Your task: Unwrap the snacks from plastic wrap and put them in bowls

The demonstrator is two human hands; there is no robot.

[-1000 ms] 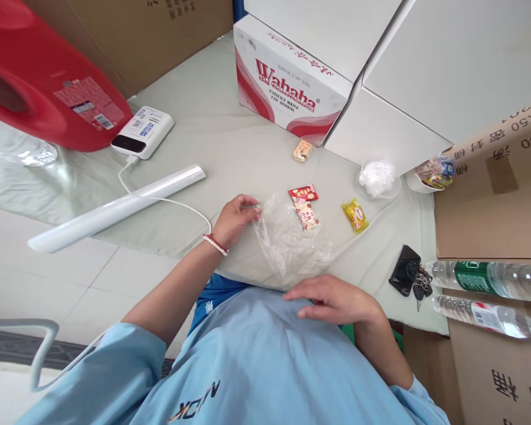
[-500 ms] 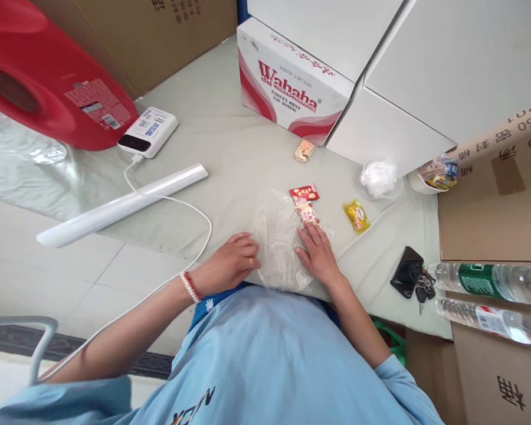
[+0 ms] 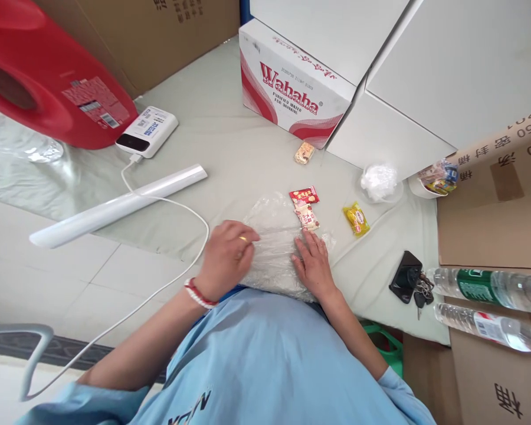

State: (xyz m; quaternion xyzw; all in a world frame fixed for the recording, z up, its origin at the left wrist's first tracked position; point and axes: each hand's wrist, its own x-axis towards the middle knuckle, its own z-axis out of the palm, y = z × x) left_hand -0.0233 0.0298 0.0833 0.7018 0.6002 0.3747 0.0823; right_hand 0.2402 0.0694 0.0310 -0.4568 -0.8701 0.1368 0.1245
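Observation:
A clear plastic bag [image 3: 272, 248] lies spread at the near edge of the cloth-covered surface. At its left side, my left hand [image 3: 228, 254] has its fingers curled together on the bag's edge; the fingertips are partly hidden. My right hand [image 3: 314, 262] rests flat on the bag's right part, fingers spread. Just beyond those fingertips are a cream-and-red snack packet [image 3: 307, 217] and a red snack packet [image 3: 304, 195], touching each other. A yellow snack packet [image 3: 356, 219] sits farther right. Near the printed carton lies a small wrapped snack [image 3: 304, 153].
A Wahaha carton [image 3: 292, 88] and white boxes [image 3: 398, 130] stand at the back. To the left are a red jug [image 3: 57, 77], a white device [image 3: 148, 131] with a cable, and a white tube [image 3: 119, 205]. Keys [image 3: 422, 289], a black phone [image 3: 405, 274] and bottles [image 3: 491, 288] lie right.
My left hand has moved slightly up and turned its back more toward me along the bag's left edge. My right hand has shifted slightly left, off the cream packet's edge. The bag looks flatter and wider.

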